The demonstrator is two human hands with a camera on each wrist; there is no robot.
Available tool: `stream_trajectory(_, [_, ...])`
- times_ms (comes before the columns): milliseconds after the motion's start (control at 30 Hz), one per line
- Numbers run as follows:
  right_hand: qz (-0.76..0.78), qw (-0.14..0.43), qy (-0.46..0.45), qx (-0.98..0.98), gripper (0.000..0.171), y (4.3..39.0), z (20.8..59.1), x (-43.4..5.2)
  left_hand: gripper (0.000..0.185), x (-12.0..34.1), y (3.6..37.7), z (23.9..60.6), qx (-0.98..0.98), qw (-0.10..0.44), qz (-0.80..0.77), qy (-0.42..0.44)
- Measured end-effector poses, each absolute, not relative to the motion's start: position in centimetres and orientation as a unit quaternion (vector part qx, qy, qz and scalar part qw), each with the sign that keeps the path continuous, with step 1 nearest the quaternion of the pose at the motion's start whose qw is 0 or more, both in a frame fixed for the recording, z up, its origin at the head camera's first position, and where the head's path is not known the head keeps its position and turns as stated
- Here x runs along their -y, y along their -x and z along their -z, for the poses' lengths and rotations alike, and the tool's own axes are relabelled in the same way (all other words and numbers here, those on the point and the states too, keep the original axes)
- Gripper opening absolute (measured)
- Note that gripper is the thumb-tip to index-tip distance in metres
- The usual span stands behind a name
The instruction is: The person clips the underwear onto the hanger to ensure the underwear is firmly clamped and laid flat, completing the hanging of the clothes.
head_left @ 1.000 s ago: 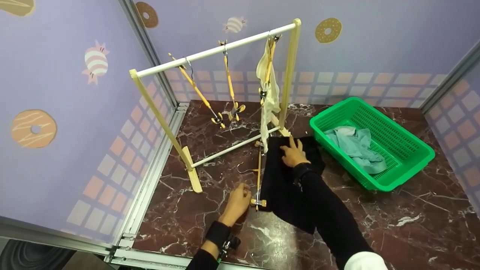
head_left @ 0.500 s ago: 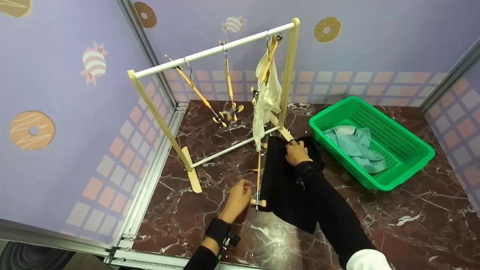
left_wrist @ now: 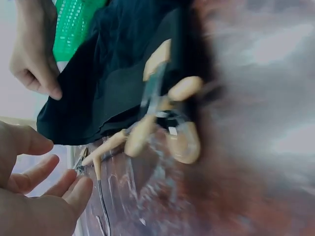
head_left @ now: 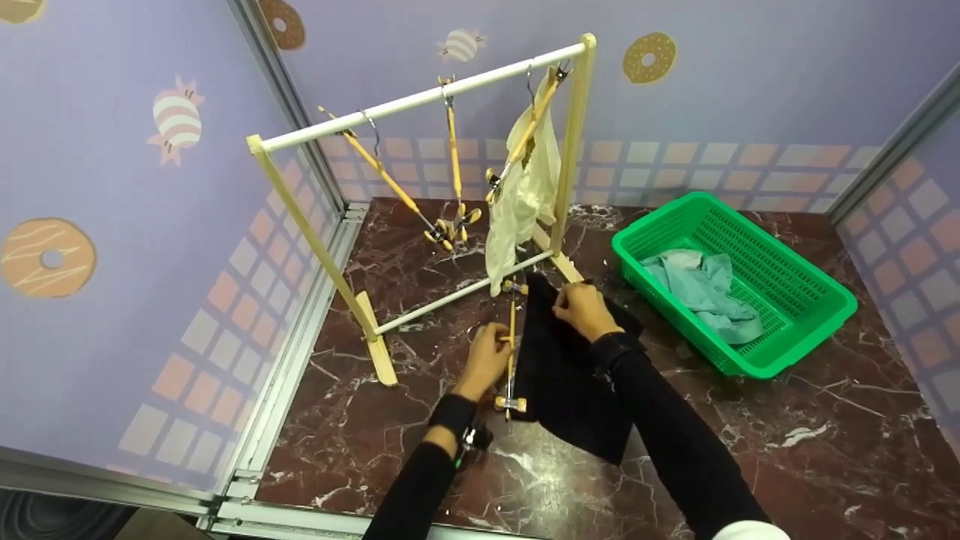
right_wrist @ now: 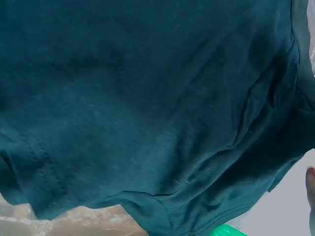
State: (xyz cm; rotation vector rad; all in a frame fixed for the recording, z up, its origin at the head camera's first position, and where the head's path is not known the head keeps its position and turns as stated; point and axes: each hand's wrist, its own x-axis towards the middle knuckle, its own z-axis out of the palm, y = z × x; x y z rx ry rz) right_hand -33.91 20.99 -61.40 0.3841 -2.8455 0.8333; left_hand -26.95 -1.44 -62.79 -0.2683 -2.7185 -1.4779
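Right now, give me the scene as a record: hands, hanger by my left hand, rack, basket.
left hand: fingers loosely spread, close to the hanger
right hand: pinches the black cloth
hanger: on the table, along the black cloth's left edge
rack: pale cloth, two bare hangers
basket: green, blue cloth inside

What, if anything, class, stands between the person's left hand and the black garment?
In the head view, the clip hanger lies between them, along the edge of the black garment, beside the left hand. Nothing else visible stands in the way.
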Motion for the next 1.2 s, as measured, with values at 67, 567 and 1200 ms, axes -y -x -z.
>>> stream_trajectory(67, [-0.294,0.078,-0.146,0.941,0.017,33.4,61.8,-21.0,0.031,1.0,28.0,62.8,0.876,0.008,0.476,0.081])
stream_trajectory(567, [-0.253,0.060,-0.247,0.933,0.050,32.6,62.2,-20.9,0.029,-1.5,33.8,62.1,0.864,-0.069,0.499,-0.001])
stream_trajectory(1200, [-0.383,0.173,-0.116,0.900,0.014,33.3,60.0,-20.8,0.044,-0.7,36.4,62.6,0.631,-0.146,0.743,-0.167])
